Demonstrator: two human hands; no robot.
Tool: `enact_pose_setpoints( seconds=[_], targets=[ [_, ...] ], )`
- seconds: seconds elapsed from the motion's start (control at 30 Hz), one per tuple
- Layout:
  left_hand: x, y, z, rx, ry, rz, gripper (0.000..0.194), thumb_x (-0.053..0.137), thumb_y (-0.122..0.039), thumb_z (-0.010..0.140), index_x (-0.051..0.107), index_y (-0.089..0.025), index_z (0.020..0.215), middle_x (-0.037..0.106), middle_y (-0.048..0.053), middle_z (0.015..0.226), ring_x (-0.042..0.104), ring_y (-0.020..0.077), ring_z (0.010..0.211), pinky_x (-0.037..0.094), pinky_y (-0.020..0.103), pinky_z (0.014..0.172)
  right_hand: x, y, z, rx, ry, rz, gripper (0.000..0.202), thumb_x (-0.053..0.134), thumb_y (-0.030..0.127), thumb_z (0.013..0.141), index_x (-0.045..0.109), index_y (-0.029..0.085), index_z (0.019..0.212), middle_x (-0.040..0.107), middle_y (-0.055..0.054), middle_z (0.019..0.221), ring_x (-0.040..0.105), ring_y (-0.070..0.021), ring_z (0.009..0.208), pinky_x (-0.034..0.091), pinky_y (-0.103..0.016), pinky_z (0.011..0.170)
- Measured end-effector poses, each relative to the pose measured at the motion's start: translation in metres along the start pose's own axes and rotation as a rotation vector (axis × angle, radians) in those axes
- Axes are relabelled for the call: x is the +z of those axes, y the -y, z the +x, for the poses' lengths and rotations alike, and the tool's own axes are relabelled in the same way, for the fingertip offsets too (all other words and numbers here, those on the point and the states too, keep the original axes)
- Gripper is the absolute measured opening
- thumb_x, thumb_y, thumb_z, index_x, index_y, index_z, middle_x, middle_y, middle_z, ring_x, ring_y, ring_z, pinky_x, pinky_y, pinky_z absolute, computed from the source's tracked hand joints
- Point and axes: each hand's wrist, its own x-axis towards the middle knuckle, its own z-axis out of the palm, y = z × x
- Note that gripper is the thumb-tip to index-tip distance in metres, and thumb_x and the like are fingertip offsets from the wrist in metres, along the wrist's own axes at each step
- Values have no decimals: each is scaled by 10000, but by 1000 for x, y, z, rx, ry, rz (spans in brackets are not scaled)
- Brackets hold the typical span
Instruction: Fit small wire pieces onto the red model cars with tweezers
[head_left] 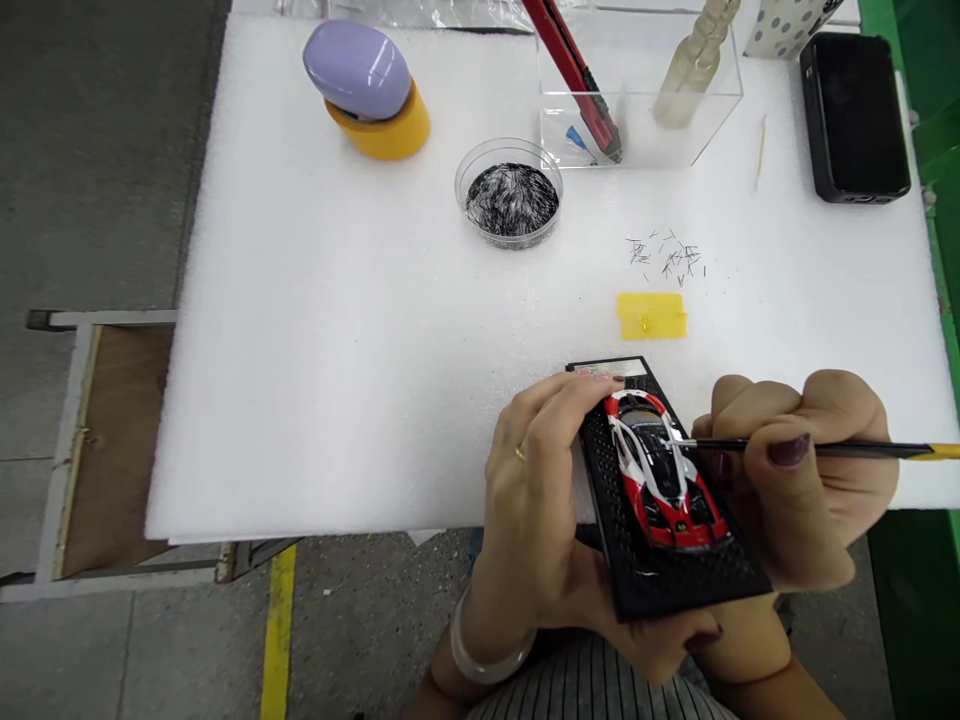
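My left hand (536,500) grips the black base (630,560) from its left side and underneath, tilting it near the table's front edge. On the base sits a red, white and black model car (664,470). A thin brush (847,449) with a black and yellow handle is pinched in my right hand (802,470). Its tip lies at the middle of the car's top, on the dark roof area. Beyond the base is a piece of yellow tape (651,316) with a small shiny drop on it. Short black slivers (667,256) lie scattered just past the tape.
A round clear dish (508,195) holds many black strands. Behind stand a clear box (637,130) with a red cutter (577,80) and a bottle (694,70), a purple object (356,70) on a yellow roll (386,130), and a black device (855,120) at right.
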Motion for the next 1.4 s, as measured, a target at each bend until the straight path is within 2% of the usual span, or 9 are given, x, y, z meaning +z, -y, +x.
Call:
enact_pose_setpoints(
  seconds=[0.2,0.37,0.57,0.63,0.77,1.1,1.4],
  targets=[
    [0,-2,1,8,-2,10,760,525,-713,936,432,-194,1482,627,107,1349,606,293,1286,481,471,1161,-2,-4,0,-39,38,-19,144,752,173,879,632,223,816,544,48,591,384,-113,467,283,-290,404],
    [-2,-2,1,12,8,23,737,514,-709,948,430,-204,1479,629,105,1347,597,289,1297,466,470,1176,-1,-5,0,-33,47,-18,139,740,153,872,632,225,825,563,40,614,375,-126,474,265,-310,406],
    [-2,3,2,76,1,28,834,523,-788,899,433,-204,1487,634,94,1350,590,280,1306,446,415,1201,-2,-6,0,-48,26,-35,142,724,152,882,620,225,819,549,43,614,382,-124,482,283,-314,433],
    [-2,4,2,71,0,34,831,501,-799,903,435,-210,1486,632,95,1353,591,282,1305,448,427,1199,-2,-6,-1,-51,32,-30,138,719,145,883,624,222,818,548,43,612,382,-120,481,283,-309,430],
    [-1,4,1,63,-2,37,733,509,-717,947,435,-228,1488,637,88,1354,580,286,1318,457,457,1188,-1,-5,-2,-50,25,-4,127,719,129,869,638,213,817,551,44,602,382,-114,479,277,-303,427],
    [-1,6,1,61,-3,14,790,514,-771,905,429,-259,1501,635,85,1357,590,303,1291,459,501,1175,2,-5,-1,-67,-18,-65,167,733,186,848,590,233,775,515,59,568,370,-112,456,271,-305,398],
    [-1,6,1,52,5,42,833,510,-823,864,410,-306,1509,639,68,1359,582,320,1303,470,536,1166,1,-5,2,-75,5,-141,233,743,228,850,539,250,739,521,59,566,377,-127,440,304,-313,380]
  ],
)
